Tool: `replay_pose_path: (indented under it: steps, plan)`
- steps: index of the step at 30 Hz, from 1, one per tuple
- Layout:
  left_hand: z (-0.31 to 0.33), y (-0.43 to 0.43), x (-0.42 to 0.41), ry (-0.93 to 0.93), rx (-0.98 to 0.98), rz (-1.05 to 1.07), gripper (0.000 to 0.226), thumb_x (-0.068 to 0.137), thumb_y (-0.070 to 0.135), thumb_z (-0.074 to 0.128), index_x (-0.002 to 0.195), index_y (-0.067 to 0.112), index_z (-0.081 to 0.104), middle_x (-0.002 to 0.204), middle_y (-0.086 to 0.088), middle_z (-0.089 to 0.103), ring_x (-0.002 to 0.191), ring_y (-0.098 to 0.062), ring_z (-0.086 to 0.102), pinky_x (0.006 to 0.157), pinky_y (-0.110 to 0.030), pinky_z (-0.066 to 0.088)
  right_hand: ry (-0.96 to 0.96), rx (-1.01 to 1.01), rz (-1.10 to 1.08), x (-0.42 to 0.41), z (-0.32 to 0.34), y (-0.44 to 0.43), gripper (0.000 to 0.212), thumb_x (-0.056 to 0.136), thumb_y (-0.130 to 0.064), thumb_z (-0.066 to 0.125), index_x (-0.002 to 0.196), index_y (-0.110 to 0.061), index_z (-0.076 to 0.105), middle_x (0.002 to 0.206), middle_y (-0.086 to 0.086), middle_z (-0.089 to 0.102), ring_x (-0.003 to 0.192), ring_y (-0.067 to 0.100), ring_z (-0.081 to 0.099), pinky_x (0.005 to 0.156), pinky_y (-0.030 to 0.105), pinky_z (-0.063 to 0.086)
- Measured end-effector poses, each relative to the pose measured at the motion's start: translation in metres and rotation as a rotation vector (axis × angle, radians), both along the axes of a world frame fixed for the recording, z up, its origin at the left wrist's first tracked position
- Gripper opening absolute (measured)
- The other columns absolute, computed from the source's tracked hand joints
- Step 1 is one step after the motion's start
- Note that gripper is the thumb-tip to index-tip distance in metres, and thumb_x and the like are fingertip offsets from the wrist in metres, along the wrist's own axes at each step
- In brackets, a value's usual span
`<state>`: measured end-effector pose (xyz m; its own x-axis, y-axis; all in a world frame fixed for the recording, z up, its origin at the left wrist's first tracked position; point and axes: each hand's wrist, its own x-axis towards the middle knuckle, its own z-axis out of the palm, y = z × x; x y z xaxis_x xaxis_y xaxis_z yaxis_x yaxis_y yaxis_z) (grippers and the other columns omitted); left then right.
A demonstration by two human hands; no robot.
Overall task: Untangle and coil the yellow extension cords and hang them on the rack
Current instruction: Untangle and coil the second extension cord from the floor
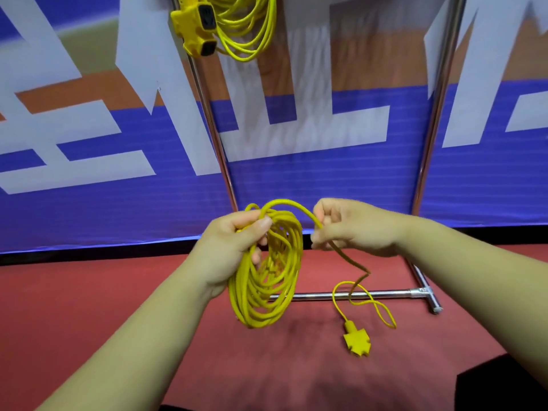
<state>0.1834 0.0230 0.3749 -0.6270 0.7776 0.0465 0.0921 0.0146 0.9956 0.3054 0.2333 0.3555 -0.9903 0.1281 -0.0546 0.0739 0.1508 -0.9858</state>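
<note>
- The coil [267,268] hangs from my left hand [234,247], which is closed round the top of its loops, above the red floor [118,292].
- My right hand [353,226] pinches the free tail [347,256]; the last of it trails down to the socket [357,341] on the floor by the rack's foot bar [394,294].
- The cord looks light, limp and kink-prone, so I'd grip the bunched top, not single loops.
- Another coil [246,28] already hangs on the rack [219,149].
</note>
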Motion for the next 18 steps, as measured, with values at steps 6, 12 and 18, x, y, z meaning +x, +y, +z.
replay_pose_path:
  steps: [6, 12, 18]
  plan:
    - [0.02, -0.015, -0.026, -0.166, 0.229, 0.133, 0.012, 0.09, 0.029, 0.061, 0.088, 0.021, 0.07, 0.07, 0.001, 0.052, 0.043, -0.007, 0.044, 0.045, -0.023, 0.043, -0.246, 0.111, 0.033, 0.008, -0.047, 0.019, 0.019, 0.094, -0.007, 0.062, 0.083, -0.011, 0.047, 0.072, 0.011, 0.063, 0.068, 0.017, 0.063, 0.08, 0.043, 0.044]
    - [-0.013, -0.021, -0.052, -0.186, 0.132, 0.37, 0.011, 0.097, 0.014, 0.062, 0.104, 0.012, 0.069, 0.068, -0.004, 0.055, 0.042, -0.01, 0.047, 0.042, -0.023, 0.045, -0.22, 0.01, -0.288, 0.006, -0.034, 0.026, 0.029, 0.098, -0.027, 0.059, 0.076, -0.021, 0.041, 0.051, -0.007, 0.034, 0.042, 0.012, 0.027, 0.052, 0.026, 0.041]
    - [-0.049, -0.028, -0.07, -0.361, 0.068, 0.477, 0.036, 0.094, -0.001, 0.06, 0.127, 0.012, 0.064, 0.065, -0.008, 0.059, 0.046, -0.016, 0.051, 0.049, -0.026, 0.049, -0.291, -0.337, -0.501, -0.01, -0.01, 0.008, 0.011, 0.09, -0.014, 0.05, 0.08, -0.014, 0.051, 0.058, 0.0, 0.042, 0.048, 0.014, 0.037, 0.062, 0.03, 0.051]
